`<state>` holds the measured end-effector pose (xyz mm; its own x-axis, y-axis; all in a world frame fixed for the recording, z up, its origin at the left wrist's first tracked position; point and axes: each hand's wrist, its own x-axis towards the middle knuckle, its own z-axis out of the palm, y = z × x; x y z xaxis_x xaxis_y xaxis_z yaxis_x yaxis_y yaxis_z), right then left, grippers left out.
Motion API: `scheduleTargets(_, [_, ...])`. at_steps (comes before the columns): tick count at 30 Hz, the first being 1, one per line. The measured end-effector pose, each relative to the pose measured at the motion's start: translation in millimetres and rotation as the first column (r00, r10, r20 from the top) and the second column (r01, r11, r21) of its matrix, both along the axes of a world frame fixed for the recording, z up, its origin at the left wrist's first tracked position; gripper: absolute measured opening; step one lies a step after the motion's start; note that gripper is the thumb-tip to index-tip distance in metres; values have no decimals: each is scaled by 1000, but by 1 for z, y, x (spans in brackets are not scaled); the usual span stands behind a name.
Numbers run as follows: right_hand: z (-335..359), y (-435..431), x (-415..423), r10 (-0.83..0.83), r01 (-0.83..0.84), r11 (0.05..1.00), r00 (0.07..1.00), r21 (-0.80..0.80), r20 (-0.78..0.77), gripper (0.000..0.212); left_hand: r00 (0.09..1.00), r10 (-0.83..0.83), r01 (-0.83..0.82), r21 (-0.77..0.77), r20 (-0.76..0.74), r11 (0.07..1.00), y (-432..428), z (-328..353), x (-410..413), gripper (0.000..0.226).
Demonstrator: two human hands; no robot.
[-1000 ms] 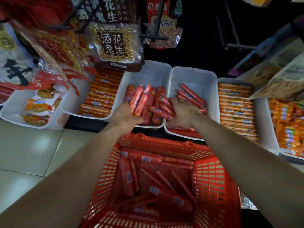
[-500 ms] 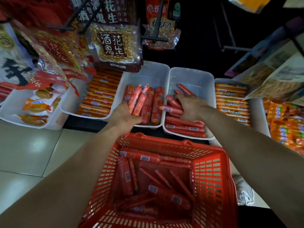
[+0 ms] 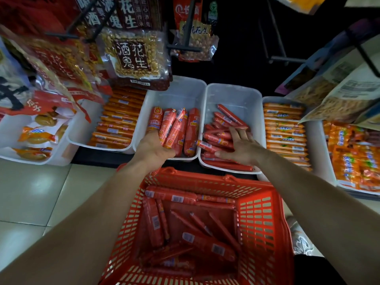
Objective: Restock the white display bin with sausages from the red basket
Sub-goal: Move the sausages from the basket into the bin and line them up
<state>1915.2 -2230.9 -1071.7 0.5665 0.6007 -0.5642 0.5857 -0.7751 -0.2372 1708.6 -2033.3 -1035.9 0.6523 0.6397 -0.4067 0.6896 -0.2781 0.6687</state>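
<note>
Left hand (image 3: 153, 146) grips fat sausages (image 3: 192, 128) in the middle bin (image 3: 185, 93); right hand (image 3: 241, 150) rests flat, fingers straight, on thin sausages (image 3: 216, 138) beside. Basket (image 3: 205, 182) holds more; a careless shove could spill the heap

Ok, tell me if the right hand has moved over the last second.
Yes. The right hand shifted right, from the white display bin's left wall to over its thin sausages.

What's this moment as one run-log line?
left hand: on fat sausages | right hand: flat on thin sausages in bin | basket: not empty
</note>
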Motion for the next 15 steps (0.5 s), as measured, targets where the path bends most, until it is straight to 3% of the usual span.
scheduleTargets(4, [-11,12,-8,49,-50,998,999,35,15,109,1000,-13,14,40,-26,999,-6,-2,9,54])
scheduleTargets(8, [-21,29,-12,337,-355,929,927,101,165,81,998,5,-1,54,-66,999,-6,-5,14,56])
scheduleTargets(12, [-27,9,14,367,-358,930,914,-78,172,68,999,-39,40,39,-37,998,-5,-4,18,49])
scheduleTargets(15, [-20,0,20,446,-424,893,875,-150,189,70,994,-100,103,56,-52,993,-6,-3,23,43])
